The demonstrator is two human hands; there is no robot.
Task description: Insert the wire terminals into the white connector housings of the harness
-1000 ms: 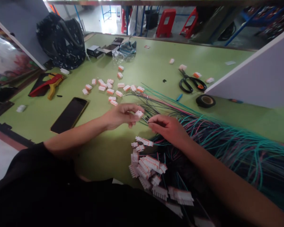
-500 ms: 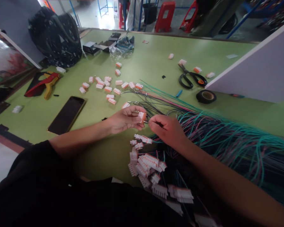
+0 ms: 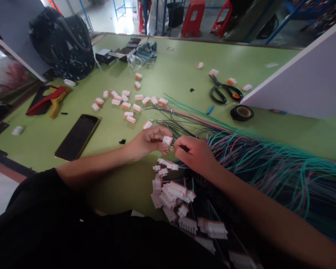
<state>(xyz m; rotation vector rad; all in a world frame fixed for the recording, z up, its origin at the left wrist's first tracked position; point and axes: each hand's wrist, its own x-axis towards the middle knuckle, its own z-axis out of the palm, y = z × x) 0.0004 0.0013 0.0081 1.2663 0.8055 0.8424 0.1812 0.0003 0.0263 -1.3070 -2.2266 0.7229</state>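
Note:
My left hand (image 3: 149, 141) pinches a small white and orange connector (image 3: 167, 140) near the middle of the green table (image 3: 112, 134). Close by on its right, my right hand (image 3: 192, 151) is closed, its thumb and fingertip pressed together beside the connector; what they hold is too small to make out. Teal, pink and dark wires (image 3: 257, 153) run off to the right, behind and under my right forearm. Below my hands lies a heap of wired white connectors (image 3: 175, 190). Loose connectors (image 3: 126, 105) are scattered beyond my left hand.
A phone (image 3: 77, 137) and red-yellow pliers (image 3: 49, 101) lie at the left. Scissors (image 3: 225, 91), black tape (image 3: 241, 113) and a white panel (image 3: 302, 82) are at the right. A dark patterned bag (image 3: 63, 45) and small open boxes (image 3: 124, 53) stand at the back.
The connector in my left hand has turned, showing more white and less orange. Both hands stay close together. The whole view has shifted slightly.

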